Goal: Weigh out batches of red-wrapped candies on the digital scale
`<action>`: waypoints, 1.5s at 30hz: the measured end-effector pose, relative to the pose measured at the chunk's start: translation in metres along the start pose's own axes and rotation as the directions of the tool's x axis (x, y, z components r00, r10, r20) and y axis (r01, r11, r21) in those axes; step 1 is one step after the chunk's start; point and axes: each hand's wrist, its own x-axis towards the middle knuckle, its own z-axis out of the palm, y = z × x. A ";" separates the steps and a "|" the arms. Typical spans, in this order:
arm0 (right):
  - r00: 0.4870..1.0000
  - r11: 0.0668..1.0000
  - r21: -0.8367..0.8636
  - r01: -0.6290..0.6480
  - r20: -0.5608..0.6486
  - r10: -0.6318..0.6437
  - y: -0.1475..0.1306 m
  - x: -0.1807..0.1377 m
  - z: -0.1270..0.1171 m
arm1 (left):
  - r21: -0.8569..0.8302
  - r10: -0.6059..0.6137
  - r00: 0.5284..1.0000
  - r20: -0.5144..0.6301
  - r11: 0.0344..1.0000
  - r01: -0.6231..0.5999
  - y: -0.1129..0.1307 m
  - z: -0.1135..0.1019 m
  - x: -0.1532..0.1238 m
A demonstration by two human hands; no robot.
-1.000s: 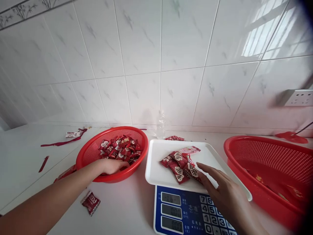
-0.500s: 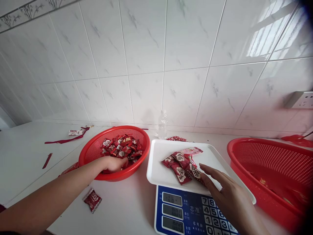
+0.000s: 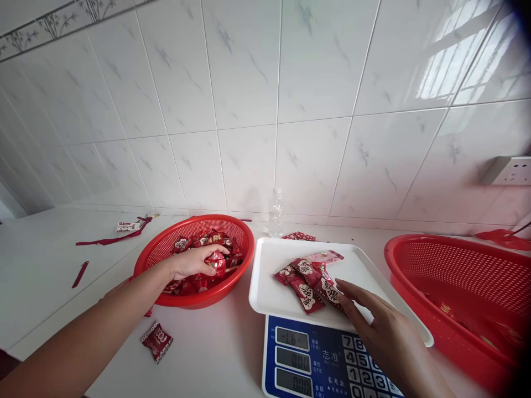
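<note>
My left hand (image 3: 188, 263) is over the left red basket (image 3: 143, 270), its thumb and fingers closed round a shiny red candy packet (image 3: 218, 263). Many small dark-red wrapped candies (image 3: 185, 244) fill the basket below it. My right hand (image 3: 384, 329) hovers at the front right of a white tray (image 3: 265, 298), thumb and fingers apart. Its fingertips are close to a dark-red candy packet (image 3: 329, 292); whether they touch it I cannot tell. Several such packets and a pink packet (image 3: 326, 257) lie piled on the tray, which rests on a blue digital scale (image 3: 327, 367).
A second red basket (image 3: 415, 243) stands at the right. One wrapped candy (image 3: 157, 341) lies on the white counter in front of the left basket. Behind the tray is a clear plastic bottle (image 3: 276, 213). A dark-red ribbon (image 3: 112, 239) lies at the left, and a wall socket (image 3: 508, 171) sits at the right.
My left hand has risen from deep among the candies, and a red candy packet now shows in its fingers. My right hand has hardly moved.
</note>
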 end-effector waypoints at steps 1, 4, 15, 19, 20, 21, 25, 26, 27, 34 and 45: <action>1.000 1.000 0.001 -0.001 -0.007 0.001 0.000 0.000 0.000 | -0.016 0.022 1.000 -0.019 1.000 -0.022 0.001 0.001 0.000; 1.000 1.000 0.005 0.014 -0.018 -0.014 0.000 -0.001 0.002 | -0.096 0.122 0.989 -0.090 0.987 -0.130 0.005 0.004 0.001; 0.960 0.946 0.189 0.263 -0.153 -0.236 -0.018 -0.005 -0.004 | -0.284 0.447 0.875 -0.187 0.828 -0.484 0.064 0.080 -0.007; 0.949 0.873 0.374 0.314 -0.147 -0.278 -0.031 -0.011 -0.008 | -0.210 0.503 0.863 -0.032 0.841 -0.498 0.083 0.126 -0.009; 0.956 0.850 0.438 0.293 -0.126 -0.264 -0.033 -0.013 -0.009 | -0.194 0.517 0.856 0.011 0.841 -0.505 0.086 0.135 -0.009; 0.964 0.823 0.505 0.260 -0.092 -0.249 -0.035 -0.014 -0.010 | -0.178 0.531 0.846 0.050 0.838 -0.515 0.089 0.144 -0.008; 0.986 0.744 0.662 0.096 0.040 -0.163 -0.036 -0.017 -0.012 | -0.140 0.546 0.832 0.096 0.835 -0.532 0.091 0.164 -0.001; 0.991 0.735 0.674 0.077 0.032 -0.133 -0.035 -0.018 -0.012 | -0.181 0.542 0.836 0.087 0.833 -0.522 0.089 0.167 0.002; 0.995 0.725 0.685 0.064 0.015 -0.102 -0.035 -0.018 -0.012 | -0.263 0.535 0.841 0.082 0.826 -0.499 0.088 0.169 0.005; 0.972 0.676 0.733 0.081 -0.208 0.108 -0.025 -0.020 -0.007 | -0.926 0.281 0.947 0.154 0.376 0.039 0.083 0.168 0.021; 0.955 0.782 0.599 0.169 -0.295 0.019 -0.028 -0.017 -0.003 | -0.980 -0.036 0.990 0.137 0.144 0.141 0.092 0.161 0.017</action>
